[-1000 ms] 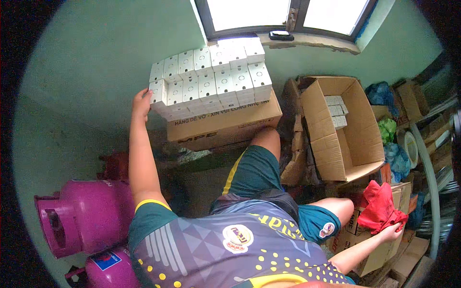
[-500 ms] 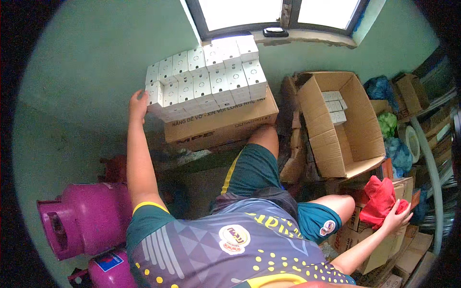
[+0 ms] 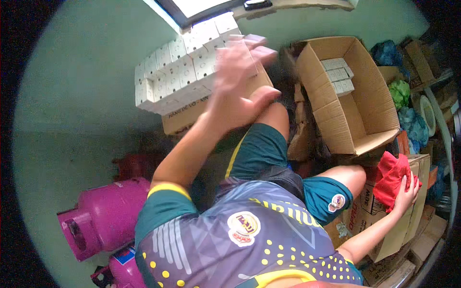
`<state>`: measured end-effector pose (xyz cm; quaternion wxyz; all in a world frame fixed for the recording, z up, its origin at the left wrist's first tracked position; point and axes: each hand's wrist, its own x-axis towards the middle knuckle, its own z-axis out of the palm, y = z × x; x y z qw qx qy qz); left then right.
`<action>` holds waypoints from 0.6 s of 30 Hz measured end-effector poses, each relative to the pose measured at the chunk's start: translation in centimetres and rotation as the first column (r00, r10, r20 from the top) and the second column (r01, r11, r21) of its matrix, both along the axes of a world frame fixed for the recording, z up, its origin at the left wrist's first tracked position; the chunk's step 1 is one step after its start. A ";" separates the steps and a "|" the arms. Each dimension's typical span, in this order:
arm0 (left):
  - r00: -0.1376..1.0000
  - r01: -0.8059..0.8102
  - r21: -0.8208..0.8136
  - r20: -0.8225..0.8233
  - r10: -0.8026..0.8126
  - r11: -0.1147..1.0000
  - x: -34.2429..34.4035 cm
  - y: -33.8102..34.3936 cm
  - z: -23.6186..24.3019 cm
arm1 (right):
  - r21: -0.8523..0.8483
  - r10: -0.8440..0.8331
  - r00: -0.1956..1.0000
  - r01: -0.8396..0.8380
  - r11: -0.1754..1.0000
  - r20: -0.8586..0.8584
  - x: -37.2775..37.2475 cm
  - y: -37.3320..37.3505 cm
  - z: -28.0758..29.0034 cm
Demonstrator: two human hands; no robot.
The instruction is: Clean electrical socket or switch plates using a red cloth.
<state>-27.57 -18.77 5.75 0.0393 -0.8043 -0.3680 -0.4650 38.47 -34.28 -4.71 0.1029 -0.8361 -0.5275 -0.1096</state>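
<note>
Slanting up from its sleeve [image 3: 165, 209], the left forearm [image 3: 185, 149] carries the left hand [image 3: 237, 89] to a raised place left of the open carton [image 3: 331, 110], in front of the stack of white boxes [image 3: 180, 67]. The thumb juts toward the open carton, spread wide from the other fingers, which are stretched out and blurred; whether they touch the stack cannot be told. That stack stands left of the open carton, on a closed cardboard box [image 3: 185, 113]. Below and right of the open carton, the right arm [image 3: 372, 235] extends outward, and the right hand [image 3: 408, 194] lies on a crumpled red bundle [image 3: 391, 175], its fingers long and slightly apart over the surface; whether they clamp it is unclear. Smaller white boxes [image 3: 338, 74] sit inside the open carton, and a green bag [image 3: 398, 93] lies to its right
</note>
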 end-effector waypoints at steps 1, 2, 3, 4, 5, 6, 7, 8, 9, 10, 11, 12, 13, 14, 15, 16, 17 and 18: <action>0.994 0.068 -0.045 -0.078 -0.071 0.997 2.9 0.4 0.0 | -0.015 0.002 1.000 -0.002 1.000 -0.003 -0.9 -0.1 0.5; 0.977 0.143 -0.096 -0.143 -0.156 0.985 5.9 0.9 -0.8 | 0.151 0.050 0.999 -0.047 0.987 -0.014 -1.9 -0.1 0.8; 0.963 0.186 -0.120 -0.177 -0.205 0.975 8.6 1.8 -2.1 | 0.315 0.094 0.995 -0.085 0.945 -0.014 -2.9 0.2 1.2; 0.940 0.239 -0.146 -0.212 -0.266 0.960 11.5 3.3 -3.4 | 0.469 0.127 0.992 -0.109 0.876 -0.008 -3.6 0.4 1.4; 0.927 0.338 -0.213 -0.095 -0.363 0.917 14.2 5.0 -4.7 | 0.499 -0.018 0.998 -0.018 0.867 0.066 -4.0 0.7 1.4; 0.908 0.366 -0.237 -0.121 -0.401 0.900 16.4 7.1 -4.8 | 0.541 -0.034 0.994 -0.026 0.841 0.102 -3.0 0.7 1.1; 0.899 0.339 -0.304 -0.172 -0.402 0.890 17.9 9.6 -5.7 | 0.477 -0.179 0.983 0.138 0.868 0.040 -6.4 1.9 2.9; 0.881 0.340 -0.359 -0.201 -0.428 0.869 20.0 12.7 -7.1 | 0.494 -0.131 0.991 0.117 0.862 -0.006 -3.7 1.6 1.7; 0.881 0.339 -0.388 -0.188 -0.434 0.857 22.1 15.7 -9.0 | 0.592 0.067 0.965 0.100 0.800 -0.253 -2.9 2.2 0.6; 0.884 0.319 -0.421 -0.190 -0.427 0.849 23.2 18.8 -11.5 | 0.447 -0.082 0.952 0.214 0.869 -0.295 -4.0 2.3 1.3; 0.892 0.266 -0.429 -0.231 -0.389 0.863 23.9 22.5 -14.5 | 0.381 -0.194 0.959 0.262 0.887 -0.207 -4.3 2.4 1.2; 0.895 0.217 -0.686 -0.144 -0.422 0.695 25.1 24.9 -16.4 | 0.352 -0.266 0.963 0.264 0.898 -0.043 -4.9 2.4 1.8; 0.951 0.141 -0.844 -0.029 -0.307 0.517 24.2 28.8 -20.0 | 0.380 -0.197 0.969 0.239 0.894 -0.146 -5.3 3.2 1.0; 0.741 0.008 -0.633 -0.516 -0.430 0.774 27.5 29.0 -20.7 | 0.386 -0.188 0.961 0.254 0.887 -0.201 -4.7 2.0 1.0; 0.639 -0.061 -0.633 -0.619 -0.457 0.772 28.1 30.8 -23.6 | 0.406 -0.145 0.956 0.243 0.881 -0.256 -5.0 1.9 1.2; 0.631 -0.063 -0.636 -0.623 -0.462 0.769 29.3 32.7 -25.9 | 0.400 -0.151 0.953 0.250 0.882 -0.264 -5.5 2.2 2.0; 0.411 -0.143 -0.625 -0.743 -0.529 0.767 30.1 34.6 -27.8 | 0.400 -0.117 0.924 0.268 0.876 -0.363 -5.9 2.7 2.6; 0.162 -0.213 -0.602 -0.799 -0.580 0.770 31.1 35.6 -29.2 | 0.395 -0.090 0.886 0.291 0.872 -0.454 -5.9 3.0 3.2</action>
